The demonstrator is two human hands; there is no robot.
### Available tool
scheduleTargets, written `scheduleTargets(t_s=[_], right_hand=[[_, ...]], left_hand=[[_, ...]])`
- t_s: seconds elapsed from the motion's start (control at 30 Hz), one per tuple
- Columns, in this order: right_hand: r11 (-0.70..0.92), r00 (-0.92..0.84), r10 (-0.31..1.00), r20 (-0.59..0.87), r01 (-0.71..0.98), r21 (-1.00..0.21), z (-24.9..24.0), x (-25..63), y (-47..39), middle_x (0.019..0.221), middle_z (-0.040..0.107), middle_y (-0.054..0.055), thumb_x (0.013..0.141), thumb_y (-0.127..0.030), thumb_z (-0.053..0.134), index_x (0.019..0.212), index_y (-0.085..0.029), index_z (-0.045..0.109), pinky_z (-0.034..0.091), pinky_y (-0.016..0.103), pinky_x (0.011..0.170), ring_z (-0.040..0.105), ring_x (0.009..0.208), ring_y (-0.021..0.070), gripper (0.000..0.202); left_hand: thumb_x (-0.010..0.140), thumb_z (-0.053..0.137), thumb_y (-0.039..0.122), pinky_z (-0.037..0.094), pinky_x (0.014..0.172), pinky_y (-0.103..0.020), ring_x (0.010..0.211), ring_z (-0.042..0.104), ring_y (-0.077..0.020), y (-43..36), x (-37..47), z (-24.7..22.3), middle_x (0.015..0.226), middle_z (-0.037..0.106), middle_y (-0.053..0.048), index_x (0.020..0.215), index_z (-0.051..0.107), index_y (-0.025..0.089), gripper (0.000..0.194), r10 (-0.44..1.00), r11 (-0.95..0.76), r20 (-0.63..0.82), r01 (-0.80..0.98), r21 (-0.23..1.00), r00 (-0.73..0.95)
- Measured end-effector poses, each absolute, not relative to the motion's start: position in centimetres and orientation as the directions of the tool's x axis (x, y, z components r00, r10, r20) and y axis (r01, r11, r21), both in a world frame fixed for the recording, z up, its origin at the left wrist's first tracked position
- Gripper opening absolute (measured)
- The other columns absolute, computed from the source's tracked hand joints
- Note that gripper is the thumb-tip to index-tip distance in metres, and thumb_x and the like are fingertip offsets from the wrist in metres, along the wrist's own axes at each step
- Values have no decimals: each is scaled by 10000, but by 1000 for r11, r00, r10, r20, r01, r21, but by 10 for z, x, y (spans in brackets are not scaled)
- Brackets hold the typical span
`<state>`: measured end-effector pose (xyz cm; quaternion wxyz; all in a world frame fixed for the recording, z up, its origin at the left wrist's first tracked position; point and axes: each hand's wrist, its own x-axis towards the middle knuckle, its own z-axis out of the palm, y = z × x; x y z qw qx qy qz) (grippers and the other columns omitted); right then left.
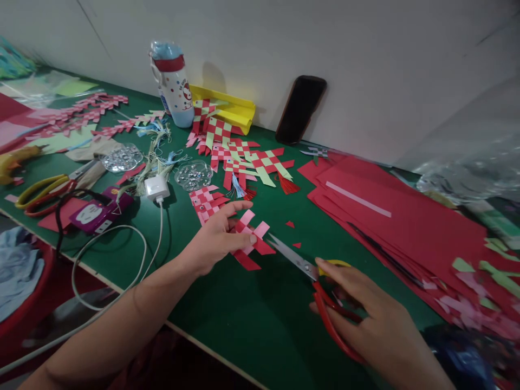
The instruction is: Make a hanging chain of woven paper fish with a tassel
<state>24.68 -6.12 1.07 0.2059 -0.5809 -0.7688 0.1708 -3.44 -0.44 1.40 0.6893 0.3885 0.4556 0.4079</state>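
Between the thumb and fingers of my left hand (217, 235) is a woven paper fish (246, 250) in pink and red, its strip ends fanned toward the right. My right hand (365, 319) grips a pair of scissors (298, 260) with red and yellow handles. Their blade tips point at the fish's strip ends, close beside them. Small red paper scraps (297, 245) lie on the green table (244, 319) just past the blades. Behind my left hand rests another pink and red woven fish (205, 201), partly covered by the hand.
Several finished woven fish (231, 146) lie toward the wall, near a bottle (173, 86) and a leaning phone (300, 111). Red paper sheets (406, 216) are stacked at right. Left are a charger (156, 188) with its cable, a purple box (99, 211) and other scissors (44, 192).
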Motion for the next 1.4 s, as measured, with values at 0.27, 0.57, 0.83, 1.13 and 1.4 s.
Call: scheduleTargets(t_s=[0.27, 0.57, 0.83, 1.13, 1.4], right_hand=[[44, 119, 987, 104, 428, -903, 2, 216, -66, 1046, 624, 49, 696, -376, 784, 1219, -293, 525, 562, 277, 668, 641, 774, 156, 589], [209, -223, 963, 153, 250, -945, 1, 189, -72, 1060, 640, 59, 827, -243, 662, 1198, -292, 487, 552, 342, 838, 662, 945, 182, 413], [187, -84, 981, 175, 175, -967, 3, 182, -70, 877, 632, -10, 826, -264, 670, 1171, -316, 481, 562, 306, 711, 658, 789, 152, 397], [-121, -7, 993, -122, -131, -984, 10, 182, -67, 721, 576, -72, 747, -343, 767, 1188, -331, 471, 461, 226, 523, 550, 588, 103, 531], [-109, -24, 994, -107, -120, -987, 9, 192, -68, 858, 594, -43, 761, -366, 751, 1207, -354, 486, 460, 208, 543, 532, 612, 84, 519]], left_hand=[[665, 797, 72, 553, 674, -225, 727, 678, -123, -10, -27, 15, 830, 663, -3, 1272, 528, 217, 679, 700, 676, -461, -296, 675, 546], [582, 827, 25, 537, 755, -257, 804, 677, -131, -20, -11, 11, 991, 645, -39, 1183, 577, 202, 674, 613, 745, -493, -245, 620, 617], [797, 681, 535, 527, 672, -278, 801, 675, -153, -18, -17, 10, 1201, 612, -109, 1183, 592, 223, 505, 643, 655, -408, -189, 732, 648], [661, 846, 235, 504, 815, -301, 830, 674, -154, -18, -13, 8, 899, 707, -31, 967, 631, 159, 382, 756, 431, -178, -275, 859, 630], [629, 829, 120, 568, 613, -251, 674, 691, -144, -14, -7, 4, 786, 715, -4, 912, 610, 155, 360, 891, 421, -260, -464, 779, 372]])
